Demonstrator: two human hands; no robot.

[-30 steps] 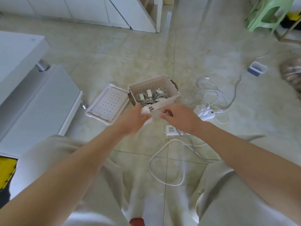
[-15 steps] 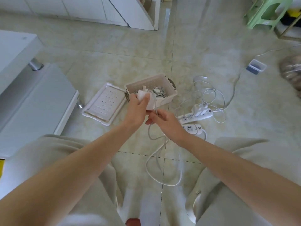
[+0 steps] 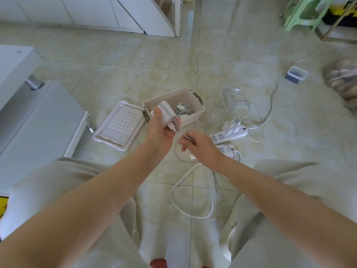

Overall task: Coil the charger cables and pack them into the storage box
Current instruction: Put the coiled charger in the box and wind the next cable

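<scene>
The left hand (image 3: 162,130) is raised just in front of the storage box (image 3: 193,118), fingers wrapped round a white charger brick (image 3: 166,115) whose plug prongs stick out at the near end. The brick covers the near left corner of the box from this angle. The right hand (image 3: 200,147) sits nearer the person than the box and just right of the left hand. Its fingers are curled and appear to pinch a thin grey charger cable (image 3: 216,180), though blur makes the grip hard to read. The cable trails from that hand down to the tiled floor (image 3: 135,74) between the person's knees. The box itself stands open on the floor, with several coiled grey cables (image 3: 182,111) already inside. Its perforated lid (image 3: 119,126) lies flat against the left side of the box. To the right of the box lie two white power strips (image 3: 229,134), the farther one with white plugs in it, and beyond them a tangle of loose white cables (image 3: 245,111). A thicker white cord (image 3: 172,194) loops on the floor well in front of the box.
</scene>
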